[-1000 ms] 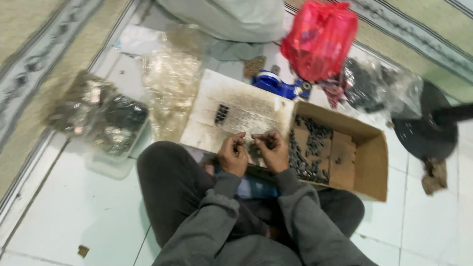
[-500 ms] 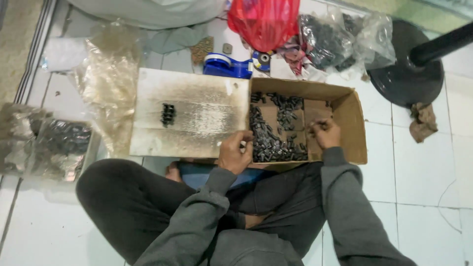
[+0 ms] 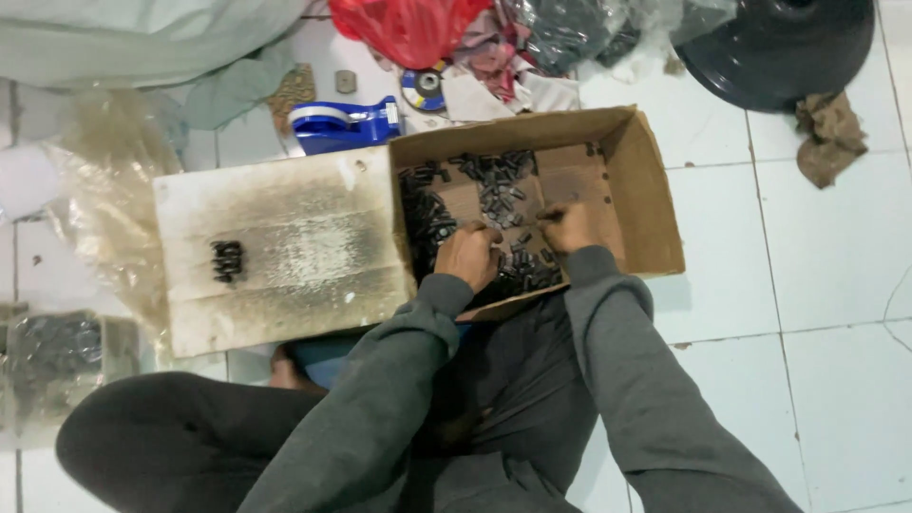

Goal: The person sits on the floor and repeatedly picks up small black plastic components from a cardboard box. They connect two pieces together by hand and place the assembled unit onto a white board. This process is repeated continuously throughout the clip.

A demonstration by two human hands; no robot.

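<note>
Grey sleeves lead down to both hands inside the cardboard box. The left hand curls narrow over the small black metal parts heaped along the box floor; the right hand pinches among them, though what it grips I cannot tell. Picking goes best from the loose edge of the heap, a few pieces per pinch. Further left, a small cluster lies on the stained flap.

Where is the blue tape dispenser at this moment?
In the head view, the blue tape dispenser lies on the floor above the stained cardboard flap, just left of the open cardboard box, below the red plastic bag.
</note>
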